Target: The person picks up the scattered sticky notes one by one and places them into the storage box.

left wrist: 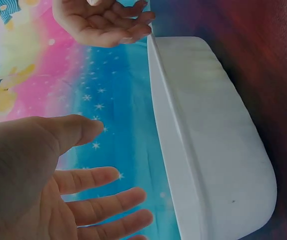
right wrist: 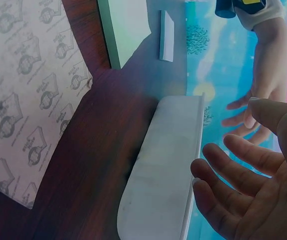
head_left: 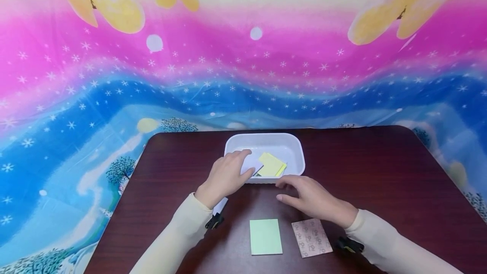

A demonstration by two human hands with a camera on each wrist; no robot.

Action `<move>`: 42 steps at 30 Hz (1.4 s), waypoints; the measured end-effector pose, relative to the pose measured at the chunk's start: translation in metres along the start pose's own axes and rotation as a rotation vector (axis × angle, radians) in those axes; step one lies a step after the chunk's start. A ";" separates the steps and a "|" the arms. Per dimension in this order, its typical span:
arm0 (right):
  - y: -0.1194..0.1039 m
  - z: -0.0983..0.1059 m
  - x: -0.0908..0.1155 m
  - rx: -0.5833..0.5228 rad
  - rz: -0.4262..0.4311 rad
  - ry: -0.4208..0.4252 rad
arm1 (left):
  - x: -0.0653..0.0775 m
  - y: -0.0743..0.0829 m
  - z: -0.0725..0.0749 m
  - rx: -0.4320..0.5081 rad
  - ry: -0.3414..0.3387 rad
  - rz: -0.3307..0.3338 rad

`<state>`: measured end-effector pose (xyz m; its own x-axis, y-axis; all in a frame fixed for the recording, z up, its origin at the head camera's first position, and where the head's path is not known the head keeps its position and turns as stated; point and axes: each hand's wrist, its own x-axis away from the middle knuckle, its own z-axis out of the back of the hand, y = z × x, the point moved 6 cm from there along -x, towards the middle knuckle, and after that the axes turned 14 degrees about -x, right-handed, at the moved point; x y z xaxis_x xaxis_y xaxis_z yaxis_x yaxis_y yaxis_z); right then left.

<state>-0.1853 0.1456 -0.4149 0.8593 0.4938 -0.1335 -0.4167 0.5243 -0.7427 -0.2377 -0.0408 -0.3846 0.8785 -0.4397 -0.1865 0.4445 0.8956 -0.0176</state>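
A white plastic tray stands at the back middle of the table, holding yellow sticky notes and a whitish pad. Over the tray's left end reaches my left hand, thumb and fingers spread with nothing between them. In the left wrist view its fingers are apart beside the tray's wall. My right hand hovers by the front right rim, fingers loosely bent and holding nothing. Nearer me lie a light green sticky-note pad and a pinkish patterned paper square.
A small white pad lies partly hidden under the left wrist. The dark reddish-brown table ends at the back against a colourful printed cloth. Black camera mounts sit at both wrists.
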 end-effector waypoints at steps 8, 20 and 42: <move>0.001 0.003 0.004 -0.007 0.005 0.009 | 0.011 0.002 0.001 0.002 0.037 -0.026; 0.009 0.006 0.014 -0.004 -0.006 0.015 | 0.024 0.007 0.004 0.024 0.098 -0.070; 0.021 0.011 0.026 -0.002 -0.064 0.024 | 0.041 0.021 -0.002 -0.003 0.072 -0.097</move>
<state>-0.1749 0.1774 -0.4266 0.8911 0.4425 -0.1009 -0.3598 0.5532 -0.7514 -0.1922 -0.0399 -0.3943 0.8164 -0.5188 -0.2537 0.5264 0.8492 -0.0425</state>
